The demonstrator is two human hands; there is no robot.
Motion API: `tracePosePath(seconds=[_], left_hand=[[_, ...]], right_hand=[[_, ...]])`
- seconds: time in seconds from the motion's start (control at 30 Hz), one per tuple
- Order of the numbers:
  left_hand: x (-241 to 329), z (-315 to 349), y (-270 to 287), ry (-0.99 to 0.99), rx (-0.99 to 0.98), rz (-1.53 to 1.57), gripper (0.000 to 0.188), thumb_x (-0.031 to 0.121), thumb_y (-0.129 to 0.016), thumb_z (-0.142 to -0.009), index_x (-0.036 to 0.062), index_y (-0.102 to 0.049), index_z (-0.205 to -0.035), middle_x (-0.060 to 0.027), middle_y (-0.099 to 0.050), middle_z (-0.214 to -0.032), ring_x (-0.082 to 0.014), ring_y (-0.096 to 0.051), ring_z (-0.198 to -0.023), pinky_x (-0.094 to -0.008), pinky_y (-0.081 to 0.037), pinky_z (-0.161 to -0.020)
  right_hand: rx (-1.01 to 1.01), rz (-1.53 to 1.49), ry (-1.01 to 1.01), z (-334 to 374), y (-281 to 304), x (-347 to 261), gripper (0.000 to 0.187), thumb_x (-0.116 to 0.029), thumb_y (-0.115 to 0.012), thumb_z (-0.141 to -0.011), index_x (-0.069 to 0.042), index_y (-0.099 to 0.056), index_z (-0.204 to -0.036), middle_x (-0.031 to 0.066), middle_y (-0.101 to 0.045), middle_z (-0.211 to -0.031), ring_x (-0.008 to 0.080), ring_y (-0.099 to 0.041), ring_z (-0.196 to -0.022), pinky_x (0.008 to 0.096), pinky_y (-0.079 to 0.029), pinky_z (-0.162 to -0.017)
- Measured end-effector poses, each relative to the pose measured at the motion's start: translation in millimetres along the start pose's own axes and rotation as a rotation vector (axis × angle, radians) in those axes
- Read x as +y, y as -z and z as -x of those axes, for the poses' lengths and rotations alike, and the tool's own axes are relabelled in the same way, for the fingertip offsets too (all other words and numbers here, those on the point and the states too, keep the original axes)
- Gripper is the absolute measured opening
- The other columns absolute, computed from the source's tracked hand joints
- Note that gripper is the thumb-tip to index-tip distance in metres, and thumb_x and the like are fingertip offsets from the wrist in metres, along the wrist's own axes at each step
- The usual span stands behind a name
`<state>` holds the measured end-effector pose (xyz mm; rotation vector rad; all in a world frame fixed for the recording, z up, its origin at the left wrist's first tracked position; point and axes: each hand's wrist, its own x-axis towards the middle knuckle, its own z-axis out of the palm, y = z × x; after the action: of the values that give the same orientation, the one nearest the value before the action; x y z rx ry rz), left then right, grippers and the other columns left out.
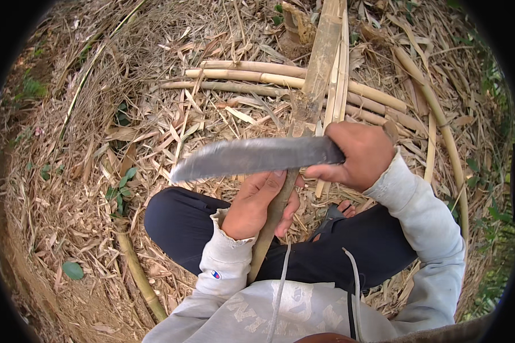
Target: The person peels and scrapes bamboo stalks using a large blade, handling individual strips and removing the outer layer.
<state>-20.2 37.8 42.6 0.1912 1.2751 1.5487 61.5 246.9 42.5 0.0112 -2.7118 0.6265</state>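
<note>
My right hand (361, 155) is closed around the handle of a machete (252, 157), whose wide grey blade points left with its tip slightly lowered. Below the blade, my left hand (254, 207) wraps round a bamboo strip (274, 214), thumb on top and fingers underneath. That strip slants from my lap up under the blade. Beyond it a broad, weathered bamboo slat (321, 63) runs in line; the blade hides where they meet, so I cannot tell if they are one piece. The blade lies across the strip; whether it touches is unclear.
Several cut bamboo poles (246, 75) lie crosswise under the slat. Pale split strips (339, 86) lean beside it. A long bent pole (449, 134) curves at the right, and another bamboo stick (138, 271) rests at lower left. Dry leaves and shavings cover the ground.
</note>
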Motion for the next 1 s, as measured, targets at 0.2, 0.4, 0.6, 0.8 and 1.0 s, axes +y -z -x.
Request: tracePosePath(seconds=[0.2, 0.4, 0.6, 0.8, 1.0], left_hand=[[-7.1, -8.9, -5.9, 0.064, 0.072, -0.023, 0.034, 0.034, -0.041, -0.103, 0.0026, -0.055, -0.099, -0.0007, -0.044, -0.062, -0.0071, -0.038, -0.044, -0.0217, -0.029, -0.04], [-15.4, -19.3, -12.4, 0.082, 0.107, -0.096, 0.036, 0.035, -0.039, -0.104, 0.0028, -0.053, -0.096, 0.0013, -0.042, -0.064, -0.0038, -0.035, -0.048, -0.0196, -0.027, -0.041], [-33.2, -23.0, -3.4, -0.006, 0.183, -0.211, 0.032, 0.03, -0.04, -0.104, 0.0006, -0.052, -0.099, 0.0005, -0.043, -0.065, -0.0037, -0.033, -0.047, -0.0198, -0.026, -0.041], [-39.1, -16.3, 5.9, 0.052, 0.157, -0.122, 0.031, 0.03, -0.04, -0.104, 0.0013, -0.051, -0.102, -0.0002, -0.041, -0.064, -0.0039, -0.032, -0.045, -0.0187, -0.026, -0.04], [-32.5, -15.5, 9.2, 0.052, 0.116, -0.103, 0.03, 0.029, -0.04, -0.104, 0.0016, -0.052, -0.099, 0.0009, -0.043, -0.065, -0.0035, -0.033, -0.049, -0.0193, -0.027, -0.043]], right_hand=[[-0.002, 0.129, -0.036, 7.6, -11.7, 0.4, 0.065, -0.069, -0.065, -0.073, -0.005, -0.055, -0.07, 0.0105, -0.053, -0.059, 0.0295, -0.058, -0.052, 0.039, -0.047, -0.047], [0.042, 0.173, -0.222, 11.4, -21.1, 38.6, 0.074, -0.077, -0.054, -0.076, -0.004, -0.058, -0.067, 0.0115, -0.059, -0.057, 0.0279, -0.063, -0.051, 0.0393, -0.051, -0.047], [-0.162, 0.198, -0.238, -1.5, -21.4, 42.0, 0.069, -0.075, -0.06, -0.073, -0.006, -0.054, -0.063, 0.0122, -0.056, -0.056, 0.032, -0.06, -0.05, 0.0414, -0.051, -0.051], [-0.179, 0.195, -0.15, 0.0, -33.2, 21.1, 0.068, -0.072, -0.058, -0.076, -0.004, -0.057, -0.069, 0.013, -0.06, -0.061, 0.0312, -0.064, -0.058, 0.0405, -0.05, -0.053], [-0.148, 0.169, -0.127, 1.9, -24.9, 24.7, 0.066, -0.071, -0.061, -0.076, -0.006, -0.055, -0.068, 0.0117, -0.056, -0.058, 0.0307, -0.061, -0.053, 0.0405, -0.05, -0.051]])
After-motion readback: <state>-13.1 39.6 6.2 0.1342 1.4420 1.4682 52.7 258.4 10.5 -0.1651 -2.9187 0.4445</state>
